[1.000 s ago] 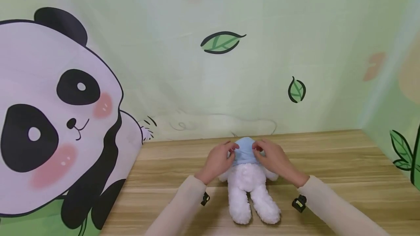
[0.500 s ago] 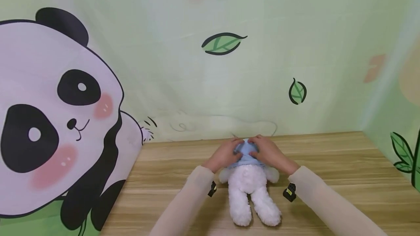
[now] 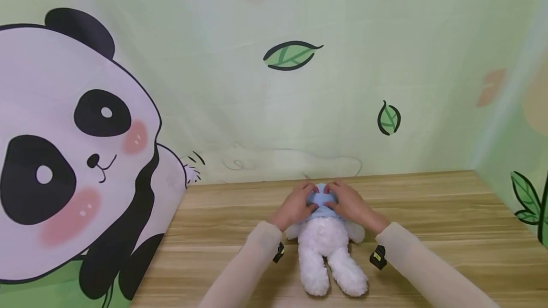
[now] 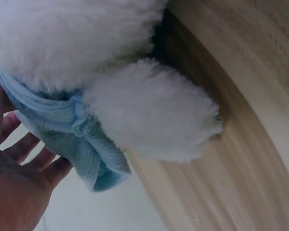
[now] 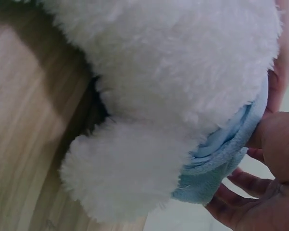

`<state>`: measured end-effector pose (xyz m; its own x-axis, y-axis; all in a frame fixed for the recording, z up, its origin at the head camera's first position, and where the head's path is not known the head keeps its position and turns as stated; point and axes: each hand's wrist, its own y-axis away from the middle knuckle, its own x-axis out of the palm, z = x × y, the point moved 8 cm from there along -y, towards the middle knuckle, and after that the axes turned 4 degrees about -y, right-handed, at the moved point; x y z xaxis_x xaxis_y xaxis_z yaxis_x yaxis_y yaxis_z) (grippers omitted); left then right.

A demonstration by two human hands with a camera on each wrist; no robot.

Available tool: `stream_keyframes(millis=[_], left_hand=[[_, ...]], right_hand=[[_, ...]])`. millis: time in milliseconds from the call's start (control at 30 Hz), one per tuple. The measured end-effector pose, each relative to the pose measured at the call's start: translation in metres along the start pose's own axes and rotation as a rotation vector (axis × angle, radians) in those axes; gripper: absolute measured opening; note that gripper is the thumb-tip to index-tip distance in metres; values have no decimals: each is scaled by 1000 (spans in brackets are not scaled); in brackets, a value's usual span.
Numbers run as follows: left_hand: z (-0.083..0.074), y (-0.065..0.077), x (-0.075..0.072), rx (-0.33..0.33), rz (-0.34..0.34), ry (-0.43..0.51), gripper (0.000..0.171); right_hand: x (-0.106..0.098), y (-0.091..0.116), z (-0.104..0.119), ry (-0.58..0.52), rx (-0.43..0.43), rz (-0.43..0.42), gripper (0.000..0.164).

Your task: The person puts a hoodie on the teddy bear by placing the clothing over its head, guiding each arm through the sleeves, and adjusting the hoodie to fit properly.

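A white plush toy (image 3: 323,236) lies on the table with both legs pointing toward me. Light-blue cloth (image 3: 324,199) covers its head end, so no face shows. My left hand (image 3: 296,206) grips the cloth from the left, thumb and fingers around its side. Opposite it, my right hand (image 3: 348,204) holds the right side, thumb on top. In the left wrist view a stubby furry arm (image 4: 156,113) sticks out beside a gathered, knot-like bit of the cloth (image 4: 81,115). The right wrist view has the folded cloth edge (image 5: 226,149) against the white fur.
The wood-grain table (image 3: 428,213) ends at a back edge just beyond the toy's head. Behind it hangs a pale green backdrop (image 3: 205,84) printed with leaves and a large panda (image 3: 115,165) at left. Each wrist carries a small black camera (image 3: 378,256).
From above the cloth with fingertips at its sides, both hands have come inward and taken hold of it. The cloth has bunched a little and its top sits slightly lower.
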<state>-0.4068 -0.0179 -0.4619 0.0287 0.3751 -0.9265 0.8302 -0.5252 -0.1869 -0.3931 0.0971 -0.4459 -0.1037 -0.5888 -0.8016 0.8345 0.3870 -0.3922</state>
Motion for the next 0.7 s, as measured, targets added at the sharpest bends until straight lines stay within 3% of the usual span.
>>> stream_keyframes(millis=[200,367,467,700], left_hand=[[-1,2,3,12,-59,-43,28],[-1,4,3,16,-111,-83,39],[-1,5,4,0,-106,-80,42],[-3,5,6,-10,-73,-42,32]], right_hand=[[4,2,-2,37,-20,-43,29],[4,3,-3,48,-10,-55,40],[2,4,-2,67,-21,-71,35],[4,4,-2,40,-22,-51,29]])
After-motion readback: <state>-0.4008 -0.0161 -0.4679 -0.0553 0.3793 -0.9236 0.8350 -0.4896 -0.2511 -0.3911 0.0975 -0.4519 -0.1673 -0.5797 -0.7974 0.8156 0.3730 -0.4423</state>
